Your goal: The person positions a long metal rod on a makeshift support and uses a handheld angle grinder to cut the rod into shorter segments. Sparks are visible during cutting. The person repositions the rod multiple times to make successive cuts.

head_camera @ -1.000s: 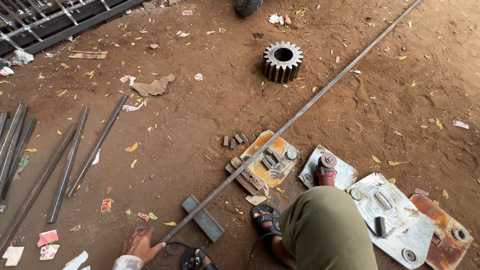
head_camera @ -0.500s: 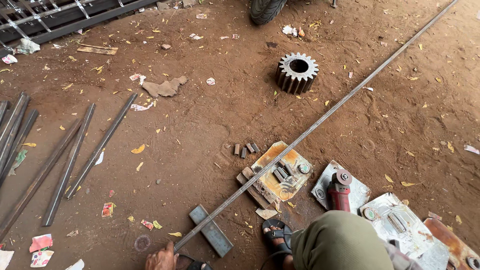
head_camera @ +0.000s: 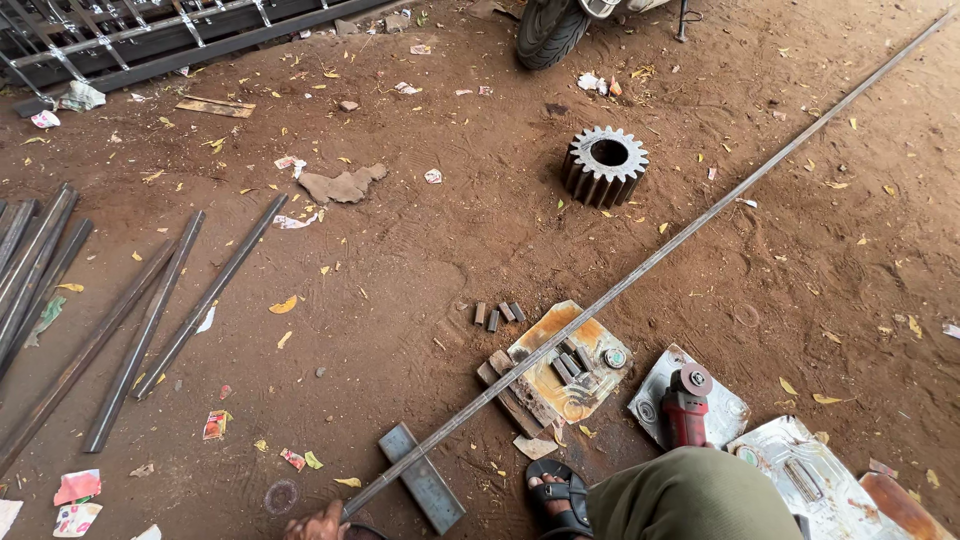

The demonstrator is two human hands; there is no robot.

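My left hand (head_camera: 315,522) is at the very bottom edge, mostly cut off, with its fingers curled at the near end of a long thin steel rod (head_camera: 640,270). The rod runs diagonally up to the far right corner. It lies across a flat grey steel bar (head_camera: 422,492) and a rusty orange-stained plate (head_camera: 590,345) that holds several short cut pieces. My right hand is out of sight. My knee in olive trousers (head_camera: 690,495) and a sandalled foot (head_camera: 558,500) are at the bottom.
A red angle grinder (head_camera: 686,402) rests on a metal plate (head_camera: 722,412) right of the rod. A large steel gear (head_camera: 604,165) lies on the dirt beyond. Several dark steel bars (head_camera: 150,320) lie at left. A vehicle tyre (head_camera: 548,32) and a metal grille (head_camera: 150,35) are at the top.
The view has tilted upward, so everything has slid down the picture and the tyre has appeared. My left hand has dropped to the bottom edge, still at the rod's end.
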